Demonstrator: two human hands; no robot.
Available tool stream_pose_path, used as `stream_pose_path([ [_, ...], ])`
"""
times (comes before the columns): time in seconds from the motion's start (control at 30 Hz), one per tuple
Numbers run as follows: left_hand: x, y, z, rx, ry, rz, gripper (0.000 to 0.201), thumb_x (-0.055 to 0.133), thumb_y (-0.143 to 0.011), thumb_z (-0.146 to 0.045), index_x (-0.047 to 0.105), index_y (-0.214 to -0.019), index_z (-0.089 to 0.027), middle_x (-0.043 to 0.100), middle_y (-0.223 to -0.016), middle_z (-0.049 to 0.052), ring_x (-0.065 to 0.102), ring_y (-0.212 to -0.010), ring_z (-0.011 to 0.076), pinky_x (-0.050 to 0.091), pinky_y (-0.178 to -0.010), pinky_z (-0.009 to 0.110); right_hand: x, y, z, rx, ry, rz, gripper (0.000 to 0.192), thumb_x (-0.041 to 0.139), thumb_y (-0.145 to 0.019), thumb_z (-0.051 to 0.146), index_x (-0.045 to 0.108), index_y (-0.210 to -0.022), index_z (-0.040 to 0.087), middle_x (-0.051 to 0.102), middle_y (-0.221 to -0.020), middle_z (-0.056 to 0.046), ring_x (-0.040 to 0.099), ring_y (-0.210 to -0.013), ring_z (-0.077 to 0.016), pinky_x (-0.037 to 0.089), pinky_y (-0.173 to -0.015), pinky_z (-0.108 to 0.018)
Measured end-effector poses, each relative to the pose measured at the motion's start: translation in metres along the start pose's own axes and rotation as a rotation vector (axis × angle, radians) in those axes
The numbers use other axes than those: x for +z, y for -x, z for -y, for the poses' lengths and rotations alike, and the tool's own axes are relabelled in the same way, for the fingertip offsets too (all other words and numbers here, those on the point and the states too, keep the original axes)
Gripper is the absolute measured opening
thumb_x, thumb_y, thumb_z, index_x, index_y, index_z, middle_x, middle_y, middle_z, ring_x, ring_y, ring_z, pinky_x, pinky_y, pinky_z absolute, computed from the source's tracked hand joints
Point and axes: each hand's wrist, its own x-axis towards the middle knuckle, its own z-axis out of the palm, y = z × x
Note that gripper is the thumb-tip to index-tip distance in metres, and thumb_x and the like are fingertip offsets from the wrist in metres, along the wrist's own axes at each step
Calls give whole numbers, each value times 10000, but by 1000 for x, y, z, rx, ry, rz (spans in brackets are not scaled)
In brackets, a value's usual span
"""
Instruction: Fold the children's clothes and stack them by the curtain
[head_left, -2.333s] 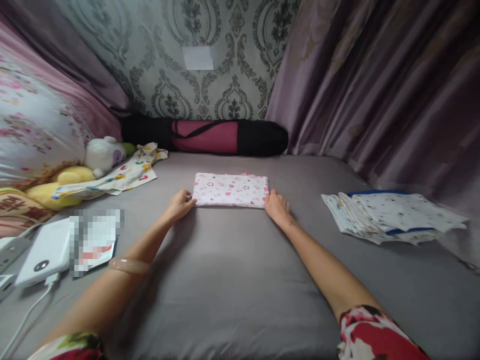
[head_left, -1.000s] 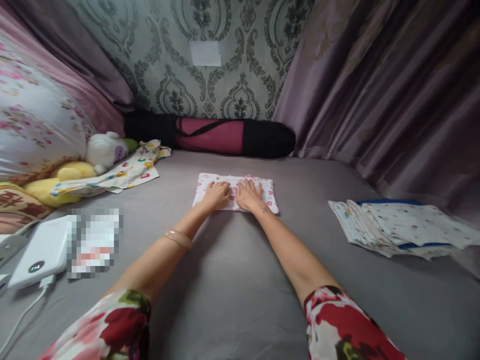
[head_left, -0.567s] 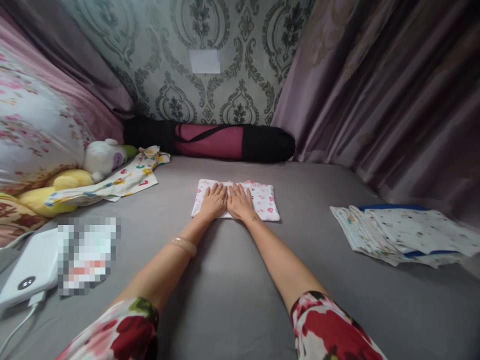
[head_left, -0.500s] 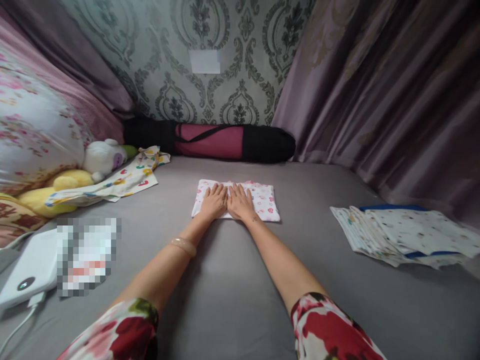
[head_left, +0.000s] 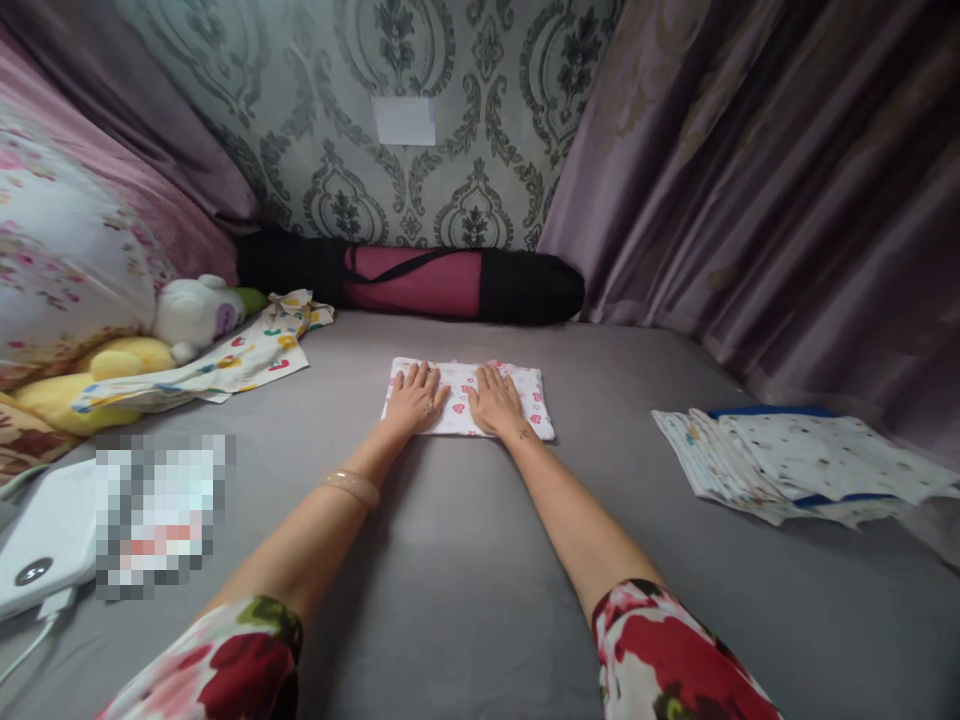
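A folded white cloth with pink and red prints [head_left: 459, 404] lies flat on the grey bed sheet [head_left: 450, 580], in the middle of the head view. On its left part rests my left hand [head_left: 417, 396], palm down with fingers stretched out. My right hand [head_left: 496, 400] lies flat on the right part of the cloth, fingers also extended. A strip of the printed fabric shows between the two hands. Neither hand grips anything. The cloth under the palms is hidden.
Folded printed cloths [head_left: 810, 460] are stacked at the right. At the left lie a patterned cloth [head_left: 262, 350], plush toys [head_left: 191, 315] and a white power bank [head_left: 64, 530] with a cable. A black and maroon long bag [head_left: 420, 280] runs along the wall.
My hands have moved apart over the cloth, the left one leftward and the right one rightward. Both stay flat on it. The whole view has shifted slightly.
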Motion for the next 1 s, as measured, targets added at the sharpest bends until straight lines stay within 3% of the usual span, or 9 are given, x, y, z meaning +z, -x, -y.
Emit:
stream_pose_path([
  [0.17, -3, 0, -2, -1, 5, 33, 630, 191, -993, -490, 310, -1508, -147, 246, -1588, 142, 210, -1465, 308, 172, -1168, 506, 2, 0, 3, 18, -8, 12, 619, 222, -1001, 399, 275, -1510, 51, 238, -1589, -126, 154, -1476, -220, 64, -1190, -402],
  [0.33, -17, 1, 0, 13, 15, 77, 623, 208, -996, -472, 313, -1502, -125, 220, -1593, 155, 193, -1469, 308, 180, -1167, 504, -13, -1, -4, -7, -51, 73, 631, 202, -1004, 410, 256, -1515, 42, 214, -1597, -123, 134, -1481, -224, 77, -1192, -398],
  [0.47, -18, 4, 5, -25, -2, 22, 617, 193, -998, -462, 321, -1496, -121, 232, -1591, 153, 171, -1477, 293, 143, -1180, 495, -17, 2, -20, 71, -18, 7, 644, 202, -1005, 415, 239, -1516, 25, 205, -1595, -151, 135, -1479, -253, 52, -1190, -419],
  [0.73, -11, 4, 7, -39, 39, 96, 660, 150, -990, -488, 232, -1531, -119, 208, -1599, 148, 168, -1478, 294, 188, -1172, 480, -1, 8, -29, 106, 10, -52, 629, 230, -996, 400, 292, -1497, 24, 275, -1574, -148, 198, -1460, -246, 103, -1180, -392],
  [0.87, -20, 4, 11, -33, 62, 154, 656, 167, -991, -489, 217, -1534, -124, 187, -1605, 143, 154, -1482, 278, 187, -1173, 468, -9, 6, -32, 106, -25, -9, 621, 208, -998, 395, 294, -1500, 40, 271, -1578, -134, 202, -1461, -233, 110, -1182, -380],
  [1.0, -22, 6, 19, -83, 52, 100, 650, 159, -995, -466, 250, -1521, -94, 183, -1605, 147, 147, -1483, 278, 153, -1184, 471, -17, 9, -46, 130, -27, -23, 628, 160, -1002, 385, 286, -1500, 24, 245, -1585, -145, 184, -1468, -238, 113, -1183, -371],
])
